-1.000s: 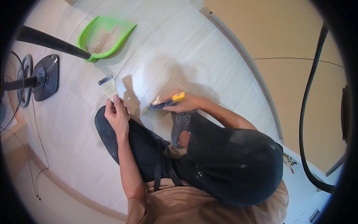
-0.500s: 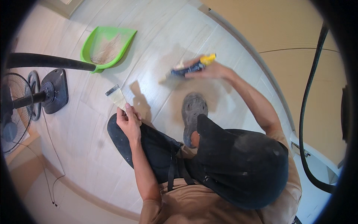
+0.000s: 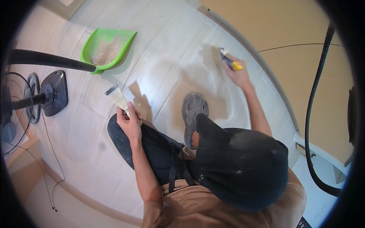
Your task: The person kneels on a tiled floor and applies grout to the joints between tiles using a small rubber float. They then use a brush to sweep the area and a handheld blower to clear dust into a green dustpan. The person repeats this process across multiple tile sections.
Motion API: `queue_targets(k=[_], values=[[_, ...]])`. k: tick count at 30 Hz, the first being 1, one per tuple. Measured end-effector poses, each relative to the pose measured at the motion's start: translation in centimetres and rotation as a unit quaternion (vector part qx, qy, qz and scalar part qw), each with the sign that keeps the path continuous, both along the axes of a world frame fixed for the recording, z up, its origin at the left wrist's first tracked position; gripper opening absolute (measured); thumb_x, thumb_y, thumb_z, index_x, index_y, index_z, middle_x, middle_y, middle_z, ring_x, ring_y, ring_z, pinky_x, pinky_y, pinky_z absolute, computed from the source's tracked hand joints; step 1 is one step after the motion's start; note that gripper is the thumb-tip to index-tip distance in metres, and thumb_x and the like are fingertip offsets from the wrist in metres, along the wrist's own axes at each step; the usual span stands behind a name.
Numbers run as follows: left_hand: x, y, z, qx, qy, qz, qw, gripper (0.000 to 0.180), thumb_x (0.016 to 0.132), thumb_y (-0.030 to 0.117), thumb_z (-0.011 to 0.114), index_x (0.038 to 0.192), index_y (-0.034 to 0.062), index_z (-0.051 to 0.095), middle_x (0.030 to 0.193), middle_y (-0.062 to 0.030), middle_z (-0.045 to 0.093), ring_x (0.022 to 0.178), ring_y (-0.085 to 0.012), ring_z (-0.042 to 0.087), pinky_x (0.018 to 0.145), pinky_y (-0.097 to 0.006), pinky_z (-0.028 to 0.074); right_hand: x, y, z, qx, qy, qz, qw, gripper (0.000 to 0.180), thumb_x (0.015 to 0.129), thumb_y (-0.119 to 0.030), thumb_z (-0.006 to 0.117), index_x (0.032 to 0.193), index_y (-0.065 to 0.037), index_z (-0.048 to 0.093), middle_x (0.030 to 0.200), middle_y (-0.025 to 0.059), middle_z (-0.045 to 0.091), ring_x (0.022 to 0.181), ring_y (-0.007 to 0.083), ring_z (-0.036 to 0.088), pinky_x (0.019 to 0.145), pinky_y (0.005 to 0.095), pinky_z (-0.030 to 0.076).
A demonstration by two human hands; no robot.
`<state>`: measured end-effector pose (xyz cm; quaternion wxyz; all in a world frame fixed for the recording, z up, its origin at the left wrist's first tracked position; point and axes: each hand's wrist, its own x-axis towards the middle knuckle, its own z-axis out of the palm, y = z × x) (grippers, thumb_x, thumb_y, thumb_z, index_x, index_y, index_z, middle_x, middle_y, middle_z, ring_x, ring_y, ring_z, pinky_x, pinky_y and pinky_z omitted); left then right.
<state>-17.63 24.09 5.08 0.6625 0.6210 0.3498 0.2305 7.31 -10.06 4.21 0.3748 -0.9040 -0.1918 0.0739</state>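
Observation:
In my left hand (image 3: 129,123), the fingers are closed round the handle of a scraper (image 3: 118,98) with a pale, tapering body and a grey metal edge. It is raised over my left knee and points away from me. My right hand (image 3: 238,73) grips a brush (image 3: 227,59) with a dark and yellow handle, out at the far right over the floor. Its pale bristles are smeared by motion, and I cannot tell whether they touch the tiles. A green dustpan (image 3: 133,38) holding light brown dust lies on the floor at the far left, apart from both hands.
A black pole (image 3: 49,60) runs from the left edge to the dustpan. At the left are a fan (image 3: 15,114) and a black stand base (image 3: 55,93), with thin cables beside them. My grey clog (image 3: 194,108) rests on the tiles. Beige panels (image 3: 304,72) and a black hose (image 3: 312,114) border the right.
My right hand has swept the brush to the right and slightly farther away, turning it. My left hand keeps the scraper in nearly the same place.

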Motion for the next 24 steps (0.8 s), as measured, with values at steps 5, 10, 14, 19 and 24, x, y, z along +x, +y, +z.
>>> queue_targets(k=[5,10,14,19,24], values=[[-0.1,-0.3,0.0,-0.021,0.036,-0.013,0.999,0.016,0.106,0.019,0.062,0.103,0.0039,0.060,0.065,0.0015,0.054,0.051,-0.0057,0.050,0.043,-0.022,0.035,-8.1,8.1,-2.9,0.001,-0.100,0.066,0.993,0.051,0.078,-0.002,0.075,0.128,0.001,0.066,0.099,0.0244,0.069,0.088,0.0392,0.069,0.079,0.0421,0.053],[-1.4,1.0,-1.0,-0.006,0.007,-0.013,1.000,0.016,0.106,0.019,0.061,0.104,0.0037,0.060,0.065,0.0006,0.055,0.051,-0.0063,0.051,0.043,-0.022,0.035,-9.5,13.9,-3.0,0.121,-0.057,-0.021,0.991,0.042,0.085,-0.002,0.071,0.126,0.002,0.067,0.100,0.0236,0.072,0.090,0.0314,0.072,0.079,0.0400,0.055],[-0.8,0.6,-0.4,-0.011,0.011,-0.012,1.000,0.015,0.106,0.018,0.061,0.103,0.0035,0.059,0.068,0.0005,0.055,0.052,-0.0062,0.050,0.045,-0.023,0.038,-8.7,9.8,-1.2,0.188,0.026,-0.188,0.964,0.035,0.095,-0.011,0.068,0.126,0.005,0.068,0.095,0.0146,0.075,0.090,0.0164,0.071,0.078,0.0339,0.056],[-0.8,0.5,-1.2,0.009,0.007,-0.034,0.999,0.017,0.105,0.018,0.063,0.097,0.0041,0.058,0.068,0.0007,0.053,0.052,-0.0061,0.050,0.046,-0.024,0.039,-12.2,11.6,-4.9,0.148,-0.134,-0.041,0.979,0.030,0.091,-0.012,0.067,0.117,0.002,0.066,0.082,0.0212,0.069,0.077,0.0312,0.072,0.067,0.0422,0.053],[-0.9,0.9,-0.7,-0.003,-0.004,-0.019,1.000,0.019,0.105,0.019,0.063,0.095,0.0045,0.057,0.068,0.0004,0.054,0.051,-0.0064,0.050,0.046,-0.023,0.038,-9.4,12.4,-4.4,0.234,-0.193,-0.073,0.950,0.031,0.093,-0.013,0.067,0.119,0.003,0.065,0.075,0.0208,0.066,0.070,0.0330,0.072,0.067,0.0397,0.055]])
